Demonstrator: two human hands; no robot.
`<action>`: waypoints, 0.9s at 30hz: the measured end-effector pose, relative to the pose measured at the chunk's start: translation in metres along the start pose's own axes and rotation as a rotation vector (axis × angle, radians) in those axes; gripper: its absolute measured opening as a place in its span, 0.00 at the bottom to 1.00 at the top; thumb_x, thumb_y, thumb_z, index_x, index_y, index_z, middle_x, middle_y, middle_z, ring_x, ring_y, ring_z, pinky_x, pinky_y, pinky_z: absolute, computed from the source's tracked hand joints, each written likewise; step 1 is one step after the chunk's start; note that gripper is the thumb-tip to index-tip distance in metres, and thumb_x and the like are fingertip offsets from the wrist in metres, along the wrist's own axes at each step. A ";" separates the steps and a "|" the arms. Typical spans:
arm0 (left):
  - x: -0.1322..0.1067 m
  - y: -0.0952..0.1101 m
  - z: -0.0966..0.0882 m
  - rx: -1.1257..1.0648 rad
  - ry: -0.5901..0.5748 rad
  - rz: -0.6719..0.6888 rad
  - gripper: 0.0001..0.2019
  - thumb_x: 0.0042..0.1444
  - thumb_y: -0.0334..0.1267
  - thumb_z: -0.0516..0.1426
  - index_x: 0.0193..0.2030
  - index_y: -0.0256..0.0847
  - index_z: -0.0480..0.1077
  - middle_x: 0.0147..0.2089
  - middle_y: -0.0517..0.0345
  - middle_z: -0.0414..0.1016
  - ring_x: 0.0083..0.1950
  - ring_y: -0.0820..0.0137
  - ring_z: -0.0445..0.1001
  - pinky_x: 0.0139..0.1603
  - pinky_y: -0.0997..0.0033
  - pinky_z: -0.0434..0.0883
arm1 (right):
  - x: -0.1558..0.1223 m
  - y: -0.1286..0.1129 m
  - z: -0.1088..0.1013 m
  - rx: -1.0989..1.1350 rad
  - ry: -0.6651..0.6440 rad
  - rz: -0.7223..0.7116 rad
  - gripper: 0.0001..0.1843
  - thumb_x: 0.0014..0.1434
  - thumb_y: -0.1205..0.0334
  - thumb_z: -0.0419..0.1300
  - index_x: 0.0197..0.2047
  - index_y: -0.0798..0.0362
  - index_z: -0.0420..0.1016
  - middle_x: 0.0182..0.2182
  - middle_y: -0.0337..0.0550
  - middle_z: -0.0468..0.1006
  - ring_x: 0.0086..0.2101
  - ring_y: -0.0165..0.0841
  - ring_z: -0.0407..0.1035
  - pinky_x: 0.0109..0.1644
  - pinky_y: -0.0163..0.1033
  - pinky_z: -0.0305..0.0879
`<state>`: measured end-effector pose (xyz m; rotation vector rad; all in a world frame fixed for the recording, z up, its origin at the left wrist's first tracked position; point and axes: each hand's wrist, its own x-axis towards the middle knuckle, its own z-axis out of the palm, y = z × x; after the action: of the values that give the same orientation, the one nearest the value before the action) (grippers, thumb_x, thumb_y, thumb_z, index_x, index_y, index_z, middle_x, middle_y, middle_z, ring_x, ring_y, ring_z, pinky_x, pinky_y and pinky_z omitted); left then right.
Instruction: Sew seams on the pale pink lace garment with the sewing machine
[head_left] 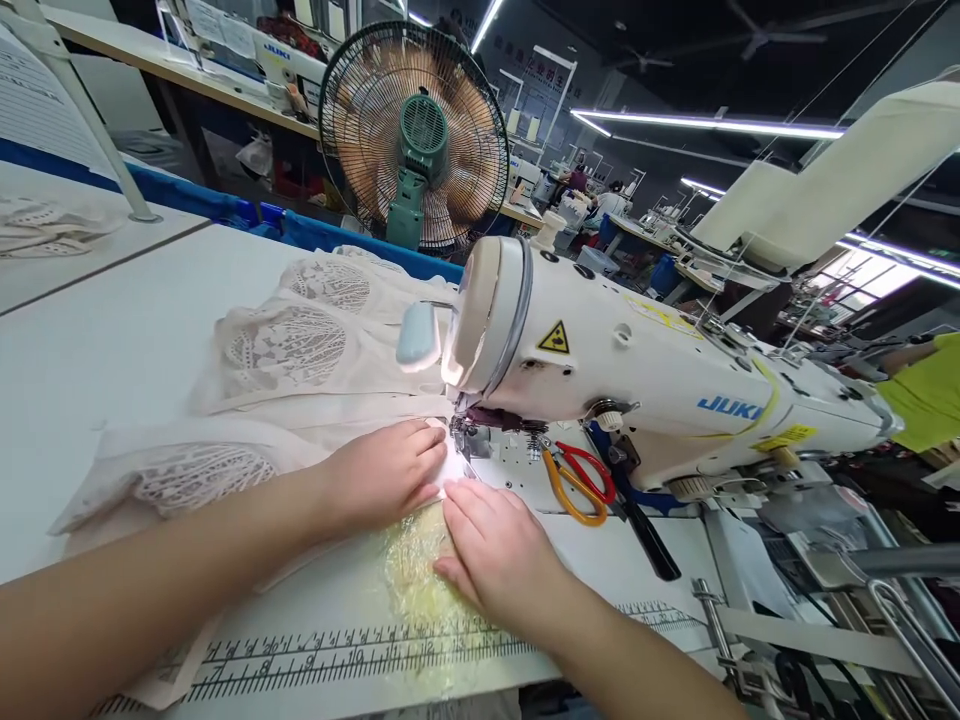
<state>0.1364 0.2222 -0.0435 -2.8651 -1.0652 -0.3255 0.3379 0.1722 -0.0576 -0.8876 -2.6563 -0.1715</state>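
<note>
A cream garment with lace panels (300, 350) spreads over the left of the sewing table, with one edge under the presser foot (463, 435) of a white JUKI sewing machine (637, 360). My left hand (386, 475) presses the cloth just left of the foot, fingers together and closed on it. In front of the needle area, my right hand (502, 545) has its fingers drawn together on the cloth edge, thumb tucked below. The fingertips of both hands nearly meet. Under my right hand lies a crinkly, see-through yellowish patch (416, 580); what it is I cannot tell.
Scissors with red and orange handles (581, 485) and a black-handled tool (652, 540) lie right of the needle. A printed ruler (337, 655) runs along the front edge. Behind the table stands a large green fan (420, 140). A person in a yellow-green top (926, 395) is at far right.
</note>
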 end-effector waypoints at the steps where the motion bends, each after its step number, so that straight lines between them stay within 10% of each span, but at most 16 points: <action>1: 0.000 0.000 0.001 0.003 0.008 0.001 0.11 0.59 0.39 0.53 0.42 0.32 0.70 0.49 0.40 0.71 0.48 0.57 0.70 0.49 0.59 0.70 | 0.000 0.000 0.000 0.002 0.012 -0.007 0.21 0.62 0.56 0.53 0.51 0.63 0.71 0.51 0.54 0.74 0.52 0.41 0.65 0.50 0.44 0.66; 27: 0.008 -0.011 -0.001 -0.016 -0.030 0.007 0.10 0.59 0.39 0.53 0.42 0.36 0.69 0.43 0.45 0.72 0.43 0.60 0.70 0.41 0.64 0.69 | 0.001 -0.001 0.000 0.005 0.042 0.002 0.21 0.62 0.55 0.53 0.50 0.64 0.71 0.51 0.54 0.74 0.52 0.43 0.66 0.49 0.43 0.68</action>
<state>0.1348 0.2357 -0.0408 -2.8959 -1.0621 -0.2926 0.3366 0.1725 -0.0570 -0.8750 -2.6162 -0.1809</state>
